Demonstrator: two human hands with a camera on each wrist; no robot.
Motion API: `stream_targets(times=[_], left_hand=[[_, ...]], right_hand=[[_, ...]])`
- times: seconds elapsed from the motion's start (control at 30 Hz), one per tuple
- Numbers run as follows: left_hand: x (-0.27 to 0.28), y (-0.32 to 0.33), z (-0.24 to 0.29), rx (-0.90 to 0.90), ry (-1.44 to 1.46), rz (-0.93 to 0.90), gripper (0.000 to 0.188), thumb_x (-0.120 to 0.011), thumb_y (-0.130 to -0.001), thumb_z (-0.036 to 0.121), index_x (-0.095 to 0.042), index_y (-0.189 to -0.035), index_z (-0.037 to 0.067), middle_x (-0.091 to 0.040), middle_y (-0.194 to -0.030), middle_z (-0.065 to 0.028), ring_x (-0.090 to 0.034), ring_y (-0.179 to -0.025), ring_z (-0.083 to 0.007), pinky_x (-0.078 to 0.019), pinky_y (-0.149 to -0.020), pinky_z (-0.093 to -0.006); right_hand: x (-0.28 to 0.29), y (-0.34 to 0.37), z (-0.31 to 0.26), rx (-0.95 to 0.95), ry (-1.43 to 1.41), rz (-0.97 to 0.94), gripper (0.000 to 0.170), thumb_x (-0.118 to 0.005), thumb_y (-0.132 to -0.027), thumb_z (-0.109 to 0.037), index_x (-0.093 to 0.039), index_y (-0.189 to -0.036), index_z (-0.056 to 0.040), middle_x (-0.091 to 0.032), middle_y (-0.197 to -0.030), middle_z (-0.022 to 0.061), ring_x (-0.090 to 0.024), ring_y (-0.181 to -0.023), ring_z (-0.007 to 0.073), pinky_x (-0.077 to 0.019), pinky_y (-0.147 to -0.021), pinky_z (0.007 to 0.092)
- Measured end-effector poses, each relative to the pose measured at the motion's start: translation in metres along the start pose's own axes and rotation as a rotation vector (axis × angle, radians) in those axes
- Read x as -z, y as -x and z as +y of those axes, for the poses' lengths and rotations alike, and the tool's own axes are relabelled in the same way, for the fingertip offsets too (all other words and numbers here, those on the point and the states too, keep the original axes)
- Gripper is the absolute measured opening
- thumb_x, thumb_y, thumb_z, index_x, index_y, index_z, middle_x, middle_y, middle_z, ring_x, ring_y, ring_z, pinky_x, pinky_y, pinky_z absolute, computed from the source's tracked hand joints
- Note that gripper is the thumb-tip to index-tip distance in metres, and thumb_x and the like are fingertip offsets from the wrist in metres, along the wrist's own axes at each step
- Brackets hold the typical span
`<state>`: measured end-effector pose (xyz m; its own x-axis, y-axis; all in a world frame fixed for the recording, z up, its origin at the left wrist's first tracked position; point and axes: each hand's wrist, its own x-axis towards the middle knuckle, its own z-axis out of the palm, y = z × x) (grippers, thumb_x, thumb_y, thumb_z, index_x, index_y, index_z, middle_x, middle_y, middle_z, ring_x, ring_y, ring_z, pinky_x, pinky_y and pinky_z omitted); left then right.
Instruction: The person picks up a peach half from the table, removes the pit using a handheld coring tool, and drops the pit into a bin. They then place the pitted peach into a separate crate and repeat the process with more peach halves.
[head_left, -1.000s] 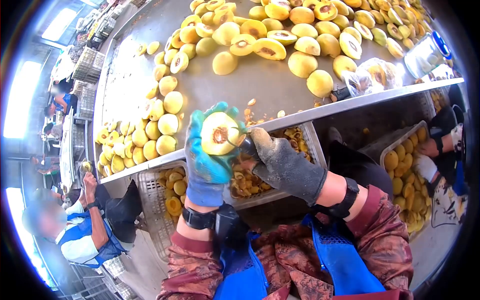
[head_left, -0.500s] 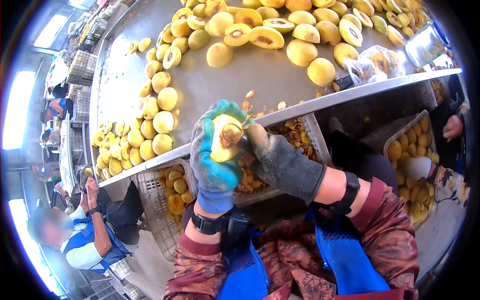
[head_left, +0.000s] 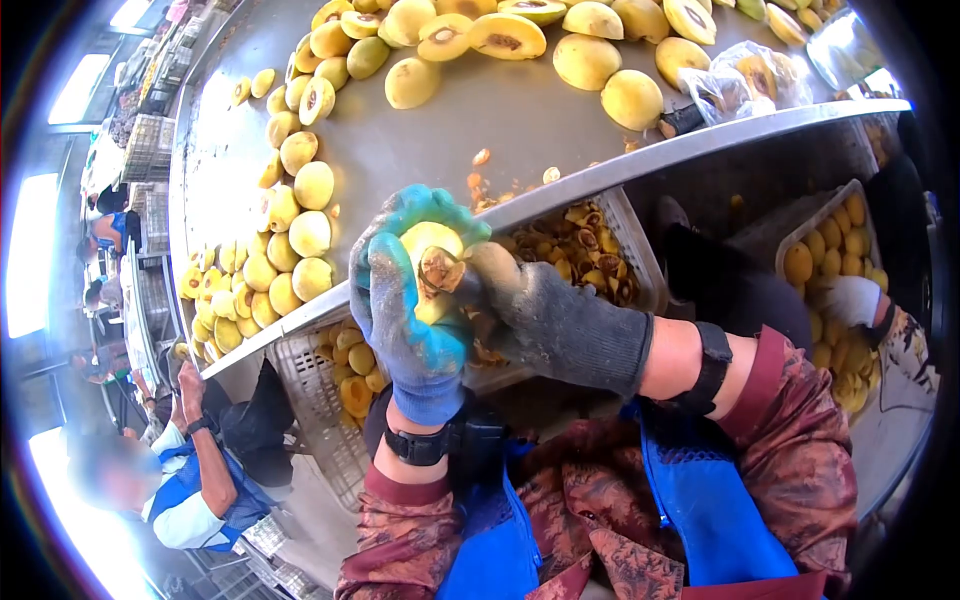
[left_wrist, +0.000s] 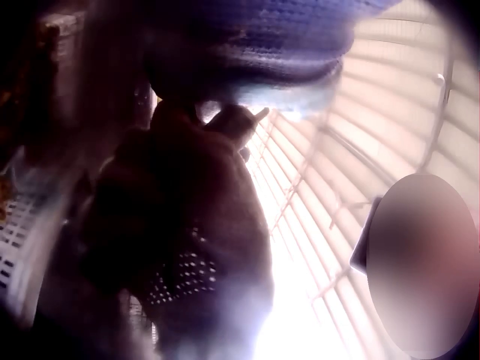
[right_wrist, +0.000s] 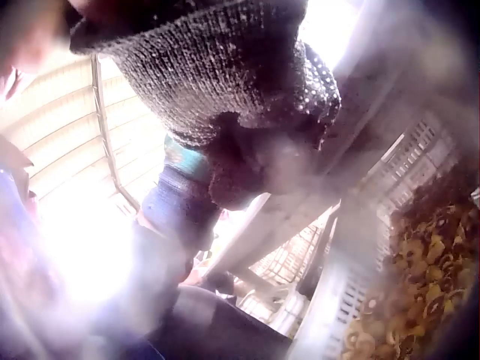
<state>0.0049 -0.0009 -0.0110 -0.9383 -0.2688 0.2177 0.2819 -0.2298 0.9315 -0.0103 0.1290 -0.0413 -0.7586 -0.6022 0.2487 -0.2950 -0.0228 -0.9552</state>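
Across my head view the table [head_left: 410,140] carries yellow fruit [head_left: 310,233], with a crate [head_left: 632,235] of cut scraps [head_left: 590,250] below its near edge. My gloved left grip [head_left: 385,290] cups a halved fruit [head_left: 430,240] near that edge, and my right grip [head_left: 565,320] is curled round a dark tool [head_left: 470,289], mostly hidden, by its brown core [head_left: 440,270].

on my feed the left hand [head_left: 408,310] wears a blue knit glove [head_left: 425,392] with a teal coating [head_left: 430,345]; the right hand [head_left: 560,320] wears a grey knit glove [head_left: 610,345], dusty around the thumb. i see a black strap [head_left: 415,448] on the left wrist, another black strap [head_left: 710,368] on the right, patterned rust-red sleeves [head_left: 790,430] with plain maroon cuffs [head_left: 752,375], and a bright blue vest [head_left: 705,510].
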Motion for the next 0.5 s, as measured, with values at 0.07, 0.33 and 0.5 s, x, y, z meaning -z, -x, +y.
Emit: stream_targets(times=[0.07, 0.33, 0.5], left_hand=[[0.000, 0.000, 0.000, 0.038, -0.001, 0.001, 0.038, -0.045, -0.101, 0.029, -0.055, -0.119, -0.003, -0.062, -0.113, -0.0202, -0.065, -0.094, -0.0321, -0.0551, -0.084, -0.0454], [0.009, -0.008, 0.006, 0.244, 0.082, -0.128, 0.052, -0.050, -0.095, 0.039, -0.054, -0.117, -0.007, -0.063, -0.107, -0.0224, -0.065, -0.089, -0.0326, -0.0558, -0.080, -0.0420], [0.013, -0.016, 0.015, 0.429, -0.022, -0.232, 0.043, -0.059, -0.090, 0.031, -0.059, -0.108, -0.008, -0.065, -0.103, -0.0249, -0.067, -0.088, -0.0340, -0.0564, -0.080, -0.0428]], right_hand=[[-0.003, 0.002, -0.003, -0.078, -0.127, -0.011, 0.044, -0.059, -0.086, -0.001, -0.044, -0.127, -0.0053, -0.061, -0.089, 0.0172, -0.067, -0.073, 0.0311, -0.0544, -0.063, 0.0383], [0.019, 0.005, -0.032, -0.468, -0.212, -0.208, 0.033, -0.061, -0.086, -0.009, -0.045, -0.114, 0.0001, -0.062, -0.074, 0.0197, -0.064, -0.064, 0.0336, -0.0502, -0.053, 0.0410], [0.015, 0.015, -0.027, -0.406, -0.185, -0.223, 0.042, -0.058, -0.090, -0.006, -0.040, -0.127, -0.0025, -0.059, -0.069, 0.0061, -0.060, -0.052, 0.0121, -0.0479, -0.045, 0.0278]])
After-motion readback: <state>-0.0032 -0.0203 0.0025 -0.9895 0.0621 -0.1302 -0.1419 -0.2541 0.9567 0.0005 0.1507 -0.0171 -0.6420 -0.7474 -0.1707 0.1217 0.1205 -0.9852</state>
